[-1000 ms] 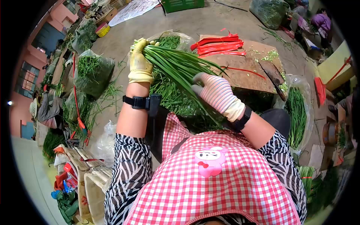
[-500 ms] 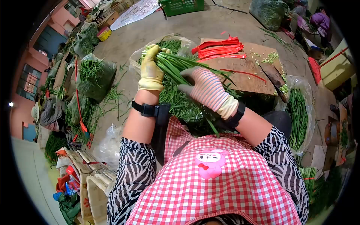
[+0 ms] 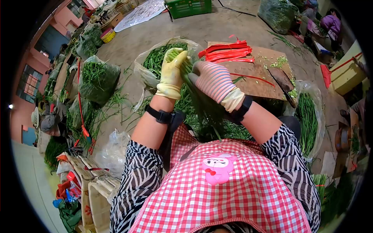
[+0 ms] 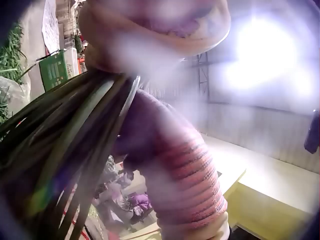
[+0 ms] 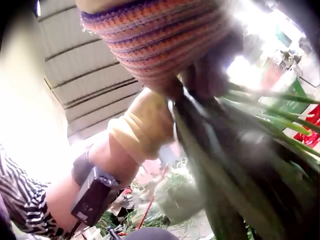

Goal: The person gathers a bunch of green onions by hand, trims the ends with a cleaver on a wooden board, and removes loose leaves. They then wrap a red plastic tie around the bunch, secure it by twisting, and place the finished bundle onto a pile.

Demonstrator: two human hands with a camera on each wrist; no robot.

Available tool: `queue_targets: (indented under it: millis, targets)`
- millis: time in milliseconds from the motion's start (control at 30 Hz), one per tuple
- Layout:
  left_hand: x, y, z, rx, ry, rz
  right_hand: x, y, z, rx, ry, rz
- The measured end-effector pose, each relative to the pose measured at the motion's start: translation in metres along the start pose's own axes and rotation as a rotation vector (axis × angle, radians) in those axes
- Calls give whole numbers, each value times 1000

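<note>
A bundle of long green stalks [image 3: 206, 105] hangs down toward the apron, its pale ends up at the left hand. The yellow-gloved left hand [image 3: 173, 70] grips the bundle near those ends, fingers curled round it. Close beside it, the striped-gloved right hand [image 3: 214, 80] has its fingers and thumb curled round the same stalks just below. In the left wrist view the stalks [image 4: 75, 130] fan out to the lower left, with the striped right glove [image 4: 175, 165] behind them. The right wrist view shows the stalks [image 5: 225, 170] under the striped glove [image 5: 160, 45].
A board [image 3: 260, 87] holds red ties [image 3: 229, 52], a knife [image 3: 281, 79] and cut bits. Bags of greens stand left [image 3: 99, 85], right [image 3: 307, 124] and behind the left hand [image 3: 153, 62]. A green crate [image 3: 188, 8] is at the back; a person in purple [image 3: 331, 25] sits far right.
The left hand has moved right and turned, bringing the bundle from slanting across to hanging down. The right hand has moved up and left and closed round the stalks beside the left hand.
</note>
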State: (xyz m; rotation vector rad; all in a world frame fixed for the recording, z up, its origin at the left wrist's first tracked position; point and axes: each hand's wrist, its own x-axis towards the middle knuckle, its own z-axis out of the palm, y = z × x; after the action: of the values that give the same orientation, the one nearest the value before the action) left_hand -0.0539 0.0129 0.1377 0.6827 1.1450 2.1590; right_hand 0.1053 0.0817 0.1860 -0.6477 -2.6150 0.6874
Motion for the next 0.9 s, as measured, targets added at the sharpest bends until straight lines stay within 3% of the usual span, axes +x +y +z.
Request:
queue_targets:
  millis: [33,167,233,300,333,500,567,633,700,733,833,900]
  targets:
    - [0,0,3,4,6,-6,3,2,1,-27,8,10]
    - [-2,0,-3,-8,-113,-101,6,22,-9,416,-85,80]
    - [-6,7,-1,10,-225,-144,12,21,-24,596,-244,194]
    - [-7,15,4,49,-314,-156,25,23,-32,960,-490,422]
    - [-14,22,8,-36,-374,-274,18,25,-42,1138,-479,404]
    - [-4,18,4,-252,-570,-205,10,41,-66,1025,-465,313]
    - [-2,29,-2,-189,-582,-143,3,61,-77,1064,-350,347]
    - [4,47,-13,-208,-508,-98,-16,90,-89,1122,-309,204]
    - [15,70,-29,-256,-475,-37,-35,114,-98,919,-428,165]
    - [22,84,-37,-278,-460,-30,-46,127,-97,636,-496,-53]
    - [40,128,-55,-293,-358,15,-86,139,-74,650,-773,408]
    - [57,155,-73,-177,-251,59,-103,162,-41,359,-922,221]
